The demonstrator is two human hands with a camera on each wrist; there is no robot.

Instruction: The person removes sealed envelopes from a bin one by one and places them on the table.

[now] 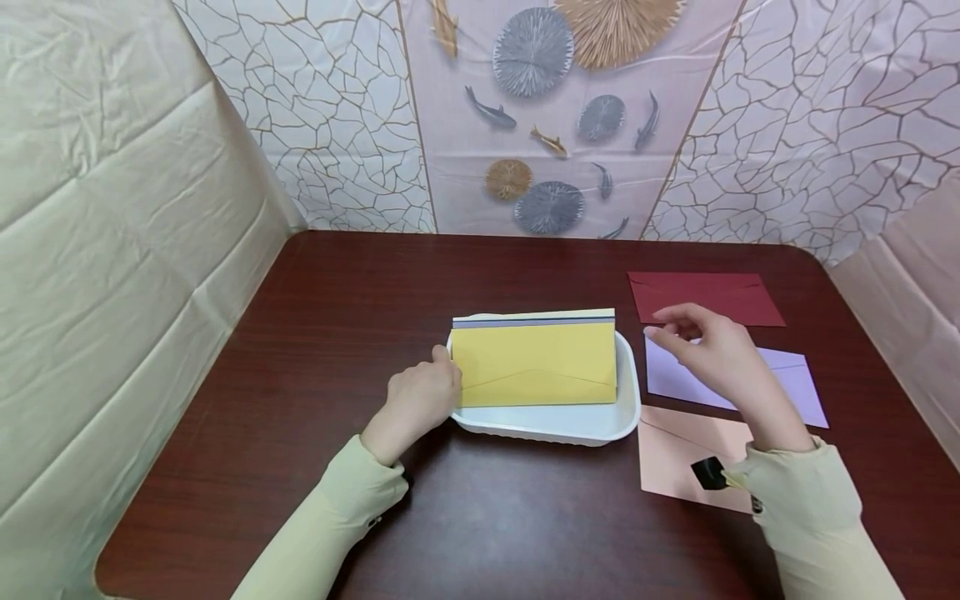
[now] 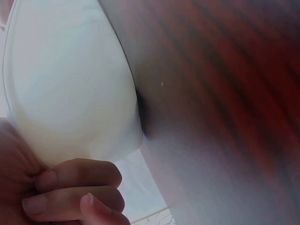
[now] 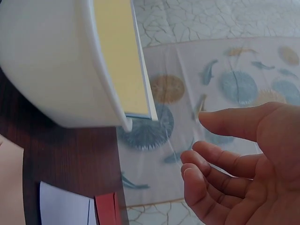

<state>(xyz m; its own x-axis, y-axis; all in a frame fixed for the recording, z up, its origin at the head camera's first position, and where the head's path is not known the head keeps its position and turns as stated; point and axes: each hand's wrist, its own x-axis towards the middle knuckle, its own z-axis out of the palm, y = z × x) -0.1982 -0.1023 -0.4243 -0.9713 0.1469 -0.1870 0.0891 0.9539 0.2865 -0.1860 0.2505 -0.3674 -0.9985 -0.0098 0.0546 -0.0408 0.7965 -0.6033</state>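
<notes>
A white plastic tray [image 1: 547, 422] holds a few envelopes standing on edge, leaning back. The yellow envelope [image 1: 534, 354] is in front, with bluish and pale edges showing behind it. At the tray's left end my left hand [image 1: 422, 390] grips the rim, its fingers curled there in the left wrist view. My right hand [image 1: 708, 346] hovers over the lavender envelope [image 1: 787, 387], to the right of the tray. Nothing is between its loosely bent fingers and thumb, which stand apart in the right wrist view.
Along the right side of the dark wooden table [image 1: 337, 283] lie a red envelope [image 1: 701, 292] at the back and a peach envelope [image 1: 667, 458] nearer me, partly under my right sleeve. Patterned cloth [image 1: 337, 108] hangs behind the table, plain cloth at its sides.
</notes>
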